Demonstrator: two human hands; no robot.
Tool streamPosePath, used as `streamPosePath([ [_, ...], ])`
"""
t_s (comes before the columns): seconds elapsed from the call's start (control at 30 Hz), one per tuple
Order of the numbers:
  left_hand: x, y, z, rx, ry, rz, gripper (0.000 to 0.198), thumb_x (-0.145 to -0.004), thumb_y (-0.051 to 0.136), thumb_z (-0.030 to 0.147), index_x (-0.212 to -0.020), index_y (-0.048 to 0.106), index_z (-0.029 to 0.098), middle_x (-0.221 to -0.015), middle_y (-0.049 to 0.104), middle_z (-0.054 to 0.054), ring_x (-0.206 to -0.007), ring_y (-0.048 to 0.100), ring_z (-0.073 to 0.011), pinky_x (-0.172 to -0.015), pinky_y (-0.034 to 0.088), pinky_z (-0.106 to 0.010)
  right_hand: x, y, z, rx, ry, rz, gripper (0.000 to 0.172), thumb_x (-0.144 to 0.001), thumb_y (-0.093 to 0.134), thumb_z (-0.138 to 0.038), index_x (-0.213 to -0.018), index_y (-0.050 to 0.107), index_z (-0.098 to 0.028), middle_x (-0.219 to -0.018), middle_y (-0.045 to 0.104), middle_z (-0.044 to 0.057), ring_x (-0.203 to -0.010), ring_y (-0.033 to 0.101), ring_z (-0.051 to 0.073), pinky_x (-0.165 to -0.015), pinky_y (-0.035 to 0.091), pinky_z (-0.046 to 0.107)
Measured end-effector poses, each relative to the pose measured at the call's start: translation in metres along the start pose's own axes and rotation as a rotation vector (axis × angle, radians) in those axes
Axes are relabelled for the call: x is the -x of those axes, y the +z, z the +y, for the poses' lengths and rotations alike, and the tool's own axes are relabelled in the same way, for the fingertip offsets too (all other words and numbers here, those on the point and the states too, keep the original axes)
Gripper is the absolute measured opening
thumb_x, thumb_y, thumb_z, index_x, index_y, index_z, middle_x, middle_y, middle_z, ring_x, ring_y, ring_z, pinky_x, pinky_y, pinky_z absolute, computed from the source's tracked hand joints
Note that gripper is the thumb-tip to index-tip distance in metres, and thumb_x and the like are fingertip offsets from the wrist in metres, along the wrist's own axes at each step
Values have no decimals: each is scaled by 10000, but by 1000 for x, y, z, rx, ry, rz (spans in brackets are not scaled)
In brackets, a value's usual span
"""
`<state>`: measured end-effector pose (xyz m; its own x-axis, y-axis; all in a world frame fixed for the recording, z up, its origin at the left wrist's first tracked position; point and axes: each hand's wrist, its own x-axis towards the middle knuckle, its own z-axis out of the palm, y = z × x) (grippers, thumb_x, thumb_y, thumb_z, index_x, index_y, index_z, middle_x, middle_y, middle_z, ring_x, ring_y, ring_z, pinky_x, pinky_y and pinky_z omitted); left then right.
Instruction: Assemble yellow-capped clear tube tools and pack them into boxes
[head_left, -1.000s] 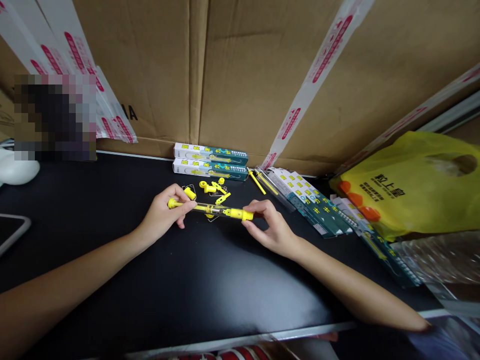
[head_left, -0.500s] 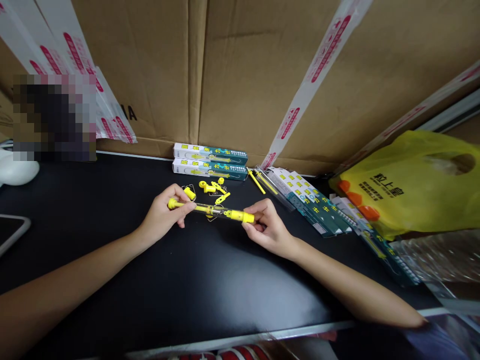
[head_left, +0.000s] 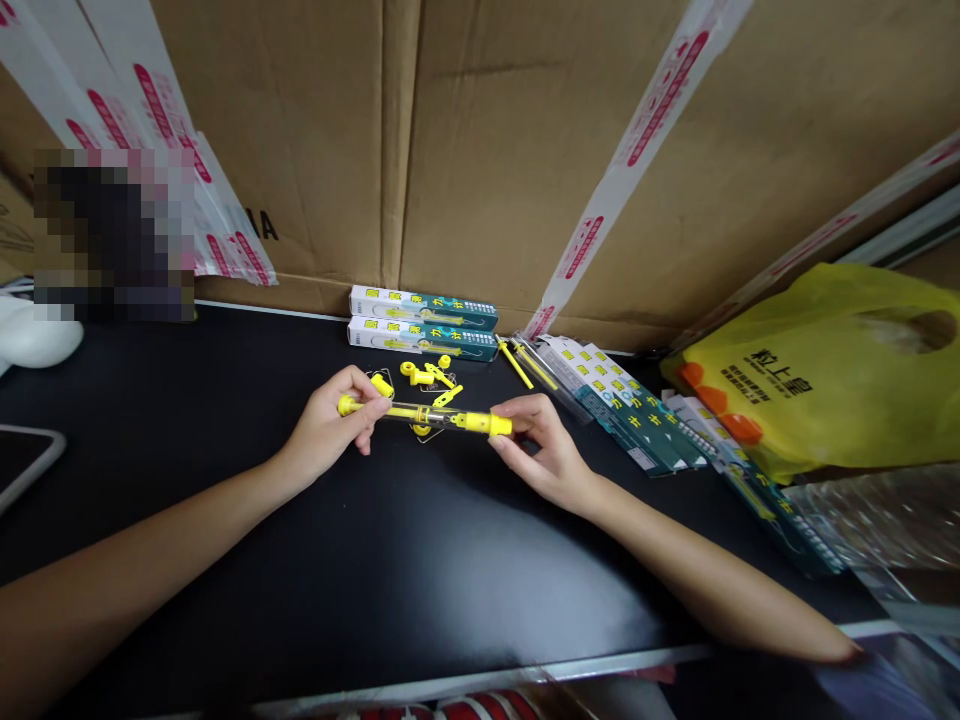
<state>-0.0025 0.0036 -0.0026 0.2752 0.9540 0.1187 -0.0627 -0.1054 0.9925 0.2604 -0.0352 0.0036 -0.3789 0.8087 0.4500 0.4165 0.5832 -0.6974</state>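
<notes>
Left hand (head_left: 330,425) is clamping thumb and fingers on the left part of a clear tube (head_left: 444,416); right hand (head_left: 547,450) is pinching the yellow cap (head_left: 500,425) at its other end. Tube is hanging between both hands over the black table (head_left: 375,580), lying nearly level, looking slim and see-through, showing a yellow rod (head_left: 403,411) inside and a yellow knob (head_left: 345,405) at left. Loose yellow parts (head_left: 420,376) are lying just behind; two printed boxes (head_left: 424,337) are sitting farther back, yellow bag (head_left: 847,370) is slumping far right.
</notes>
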Motion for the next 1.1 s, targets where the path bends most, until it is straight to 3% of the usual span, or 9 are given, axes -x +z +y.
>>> streamPosePath([
  [0.13,0,0,-1,-18,10,-24,220,-825,616,306,-780,434,192,-515,446,90,-407,430,-53,-408,448,-181,0,1,3,1,-38,17,211,-914,517,-256,-1106,432,-234,-929,520,42,-674,545,119,-574,512,265],
  [0.3,-1,0,-5,-16,51,0,217,-828,605,294,-861,408,207,-589,427,100,-405,414,-37,-392,418,-162,0,2,2,72,-154,-14,175,-921,488,-220,-1071,401,-243,-857,512,29,-654,524,132,-582,493,280],
  [0.63,-1,0,-2,-40,22,-13,230,-820,603,297,-876,399,206,-600,428,95,-400,401,-34,-369,382,-154,-5,-8,4,268,-334,-148,298,-890,489,-126,-1124,362,-261,-810,513,23,-650,491,157,-578,431,296],
  [0.8,-1,0,-2,-27,22,-16,225,-816,611,302,-876,416,205,-600,422,95,-406,395,-38,-375,382,-158,-3,-6,0,212,-287,-139,285,-895,495,-144,-1123,371,-262,-842,513,27,-644,486,145,-578,447,292],
  [0.97,-2,-2,-2,-124,26,-80,164,-837,576,335,-841,532,177,-581,476,67,-442,457,-58,-449,427,-182,-4,-3,-12,-78,-51,29,218,-901,540,-254,-1084,423,-238,-885,517,26,-656,533,113,-575,498,246],
  [1.1,2,-2,-4,-358,88,-172,148,-806,622,314,-839,641,171,-652,604,22,-573,576,-100,-563,471,-205,-10,-4,-19,-340,106,62,238,-880,580,-337,-1039,448,-220,-826,491,-7,-570,515,74,-485,488,197],
])
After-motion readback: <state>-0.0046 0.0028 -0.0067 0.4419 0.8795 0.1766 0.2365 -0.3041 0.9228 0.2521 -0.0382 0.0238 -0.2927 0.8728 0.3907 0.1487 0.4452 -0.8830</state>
